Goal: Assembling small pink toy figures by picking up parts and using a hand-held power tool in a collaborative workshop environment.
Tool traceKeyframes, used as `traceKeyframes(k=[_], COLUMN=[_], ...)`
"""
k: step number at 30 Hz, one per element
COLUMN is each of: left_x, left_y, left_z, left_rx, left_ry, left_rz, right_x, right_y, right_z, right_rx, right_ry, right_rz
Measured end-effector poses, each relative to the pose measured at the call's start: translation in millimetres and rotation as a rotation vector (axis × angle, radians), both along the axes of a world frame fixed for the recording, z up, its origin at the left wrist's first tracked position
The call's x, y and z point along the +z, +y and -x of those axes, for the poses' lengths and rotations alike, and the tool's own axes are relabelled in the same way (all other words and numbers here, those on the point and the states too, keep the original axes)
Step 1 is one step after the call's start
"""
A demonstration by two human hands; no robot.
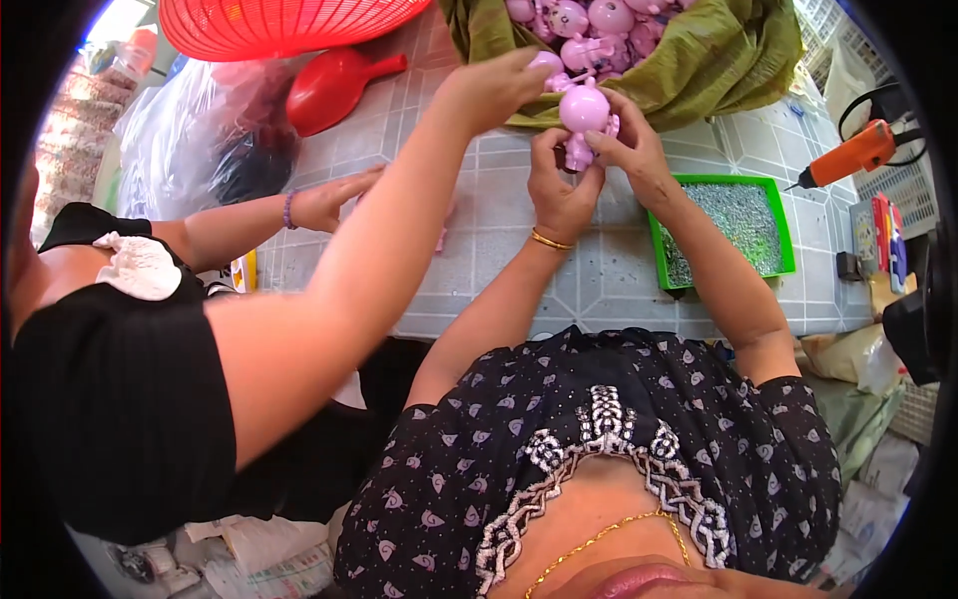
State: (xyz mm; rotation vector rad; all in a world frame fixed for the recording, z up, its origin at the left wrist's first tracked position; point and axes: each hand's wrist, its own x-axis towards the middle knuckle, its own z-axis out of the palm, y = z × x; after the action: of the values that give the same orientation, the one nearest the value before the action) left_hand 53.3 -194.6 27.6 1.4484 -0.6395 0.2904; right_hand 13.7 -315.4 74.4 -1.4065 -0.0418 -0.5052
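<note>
Between my two hands is a glossy pink toy figure (584, 108) with a round head and a small body, held upright just in front of an olive sack (733, 75). My left hand (565, 192) grips its lower body from the left, thumb and fingers closed around it. On the other side, my right hand (635, 158) pinches it, with the thumb across its front. Several similar pink figures (589, 52) fill the sack. Close by, a co-worker's hand (494, 88) reaches over to the sack's edge, near another pink figure; its fingers are blurred.
Near my right forearm stands a green tray (785, 228) of small metal pieces. An orange power screwdriver (848, 155) hangs at the right. The co-worker's other hand (329, 203) rests on the left of the table. Behind are a red scoop (331, 95), plastic bags (195, 130) and a red basket (289, 28).
</note>
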Motion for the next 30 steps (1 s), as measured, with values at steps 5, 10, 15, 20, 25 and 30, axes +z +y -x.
traceKeyframes(k=[5, 10, 15, 20, 25, 30], left_x=[0.9, 4.5, 0.5, 19.3, 17.4, 16.2], left_y=[0.1, 4.4, 4.4, 9.0, 12.4, 12.5], left_z=[3.1, 2.2, -6.4, -9.7, -21.0, -22.6], left_rx=[-0.105, -0.196, -0.309, -0.478, -0.566, -0.533], left_ry=[-0.088, 0.089, 0.282, 0.521, 0.62, 0.591], left_rz=[0.121, 0.208, 0.232, 0.339, 0.378, 0.417], right_x=[-3.8, -9.0, -0.4, -11.2, -16.9, -22.2], right_y=[-8.6, -18.6, -17.3, -13.2, -6.0, -11.7], right_z=[-2.9, -6.3, 0.0, -3.0, -6.4, -6.5], right_rx=[0.193, 0.354, 0.376, 0.622, 0.607, 0.574], right_ry=[0.1, 0.102, 0.203, 0.226, 0.321, 0.346], right_rz=[-0.363, -0.745, -0.907, -1.048, -1.092, -0.987])
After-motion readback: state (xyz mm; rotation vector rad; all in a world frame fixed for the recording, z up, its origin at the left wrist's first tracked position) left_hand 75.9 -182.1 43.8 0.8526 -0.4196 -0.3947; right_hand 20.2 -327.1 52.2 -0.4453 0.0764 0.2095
